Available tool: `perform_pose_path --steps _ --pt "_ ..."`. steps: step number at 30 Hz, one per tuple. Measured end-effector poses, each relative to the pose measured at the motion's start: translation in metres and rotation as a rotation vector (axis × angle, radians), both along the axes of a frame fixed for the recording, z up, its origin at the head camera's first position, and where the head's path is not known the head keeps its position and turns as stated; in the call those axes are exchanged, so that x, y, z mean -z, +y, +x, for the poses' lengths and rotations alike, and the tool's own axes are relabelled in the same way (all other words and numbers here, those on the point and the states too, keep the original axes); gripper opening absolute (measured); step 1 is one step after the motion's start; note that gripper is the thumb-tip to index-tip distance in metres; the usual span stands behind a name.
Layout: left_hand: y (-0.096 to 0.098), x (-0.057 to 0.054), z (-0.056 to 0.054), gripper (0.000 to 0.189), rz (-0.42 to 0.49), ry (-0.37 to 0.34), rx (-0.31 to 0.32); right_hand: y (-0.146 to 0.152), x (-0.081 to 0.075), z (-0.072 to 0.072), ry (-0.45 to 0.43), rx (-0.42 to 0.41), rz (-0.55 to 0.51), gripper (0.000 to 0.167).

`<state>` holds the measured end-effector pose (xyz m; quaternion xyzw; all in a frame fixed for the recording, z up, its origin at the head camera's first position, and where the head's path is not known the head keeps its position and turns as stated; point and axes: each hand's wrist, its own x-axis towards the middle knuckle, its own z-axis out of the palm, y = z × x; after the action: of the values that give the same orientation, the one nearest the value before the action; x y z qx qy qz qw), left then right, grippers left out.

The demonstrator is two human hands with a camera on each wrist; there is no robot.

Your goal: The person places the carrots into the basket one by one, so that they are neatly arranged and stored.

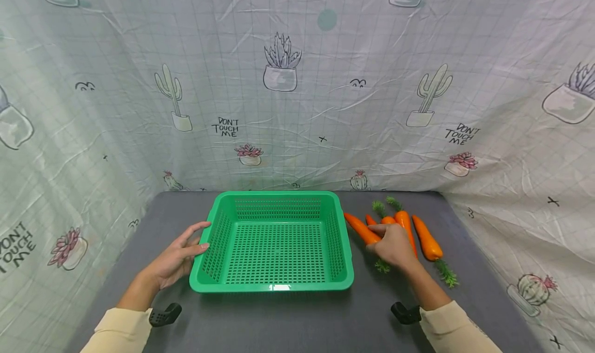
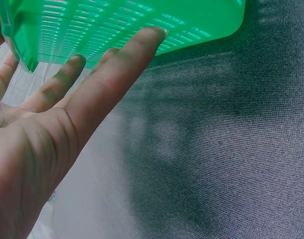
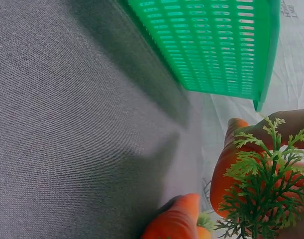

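Note:
A green plastic basket (image 1: 277, 286) with slotted walls stands on the grey table, its inside bare. At its left side is my left hand (image 1: 178, 255), fingers extended, with fingertips right at the rim and outer wall. The left wrist view shows those fingers (image 2: 112, 79) fairly straight along the slotted wall. My right hand (image 1: 392, 244) grips an orange carrot (image 1: 361, 229), whose tip points toward the basket's right rim. In the right wrist view, leafy green tops (image 3: 271, 184) partly hide that hand.
Several more carrots lie right of the basket, close around my right hand; one carrot (image 1: 425, 238) lies outermost with its leaves toward me. A patterned cloth (image 1: 297, 110) hangs behind the grey table (image 1: 279, 324) and along both sides.

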<state>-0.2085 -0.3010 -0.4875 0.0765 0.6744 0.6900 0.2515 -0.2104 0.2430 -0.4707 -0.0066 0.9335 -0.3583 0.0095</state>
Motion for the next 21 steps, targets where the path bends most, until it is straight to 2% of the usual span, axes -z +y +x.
perform_pose_path --steps 9,18,21 --pt "0.002 -0.001 0.0 0.067 -0.019 -0.033 -0.036 0.003 -0.008 0.001 -0.026 0.017 -0.02 0.057" --pt "0.001 0.0 0.0 0.066 -0.009 -0.014 -0.015 0.005 -0.015 0.001 0.001 0.014 0.069 0.055" --pt "-0.001 0.0 0.0 0.065 0.011 -0.014 -0.004 0.006 -0.018 0.001 -0.005 0.013 0.066 0.056"
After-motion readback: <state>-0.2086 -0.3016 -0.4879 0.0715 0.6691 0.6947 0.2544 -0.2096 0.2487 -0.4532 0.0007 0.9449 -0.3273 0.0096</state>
